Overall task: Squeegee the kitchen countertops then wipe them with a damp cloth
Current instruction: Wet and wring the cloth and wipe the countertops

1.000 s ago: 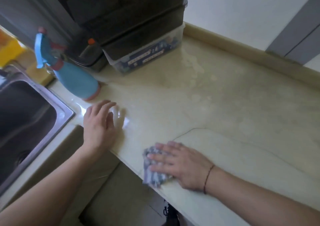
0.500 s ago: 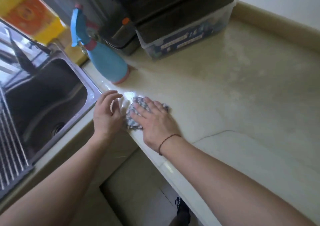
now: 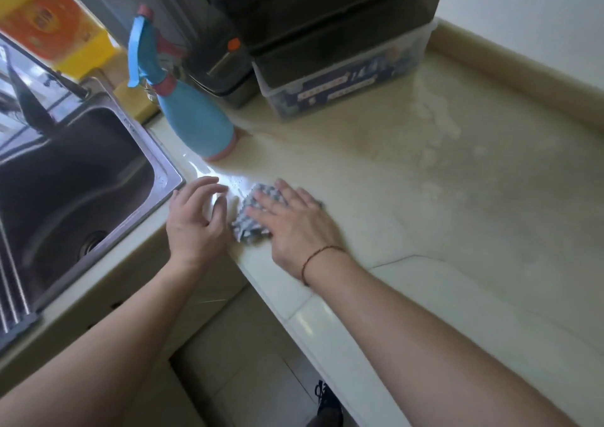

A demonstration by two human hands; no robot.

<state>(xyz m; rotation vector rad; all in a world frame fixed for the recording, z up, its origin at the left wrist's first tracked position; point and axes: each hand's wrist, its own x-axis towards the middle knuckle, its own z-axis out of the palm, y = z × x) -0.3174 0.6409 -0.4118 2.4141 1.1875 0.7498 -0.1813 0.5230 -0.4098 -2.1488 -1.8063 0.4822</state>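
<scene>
Wipe phase, by the look of it: no squeegee in frame, cloth already on the surface, so squeegee step is probably done, though that can't be confirmed.

Countertop [image 3: 425, 197], beige stone, fills centre and right of frame. Patchy pale film and droplet marks at upper right near the back ledge, so that stretch likely still needs wiping. Bright wet sheen just above the hands at centre-left. Lower right slab looks dull and even; can't tell if wiped.

Sink [image 3: 81, 178], steel, left side of frame, next to the counter edge. Dark stacked appliance [image 3: 327, 18] at top centre, sitting on a clear storage box [image 3: 343, 90]. Blue spray bottle [image 3: 192, 116] upright at upper left of centre, between sink and box, well apart from the hands.

Right hand [image 3: 294, 227], centre frame: fingers straight and spread, palm flat, pressing down on the cloth, not curled around it. Thin bracelet at the wrist.

Left hand [image 3: 196, 220], just left of it near the sink corner: fingers loosely bent, tips on the counter, holding nothing, just beside the cloth.

Cloth [image 3: 253, 220], blue-grey patterned, bunched, on the counter near its front edge, mostly under the right fingers.
</scene>
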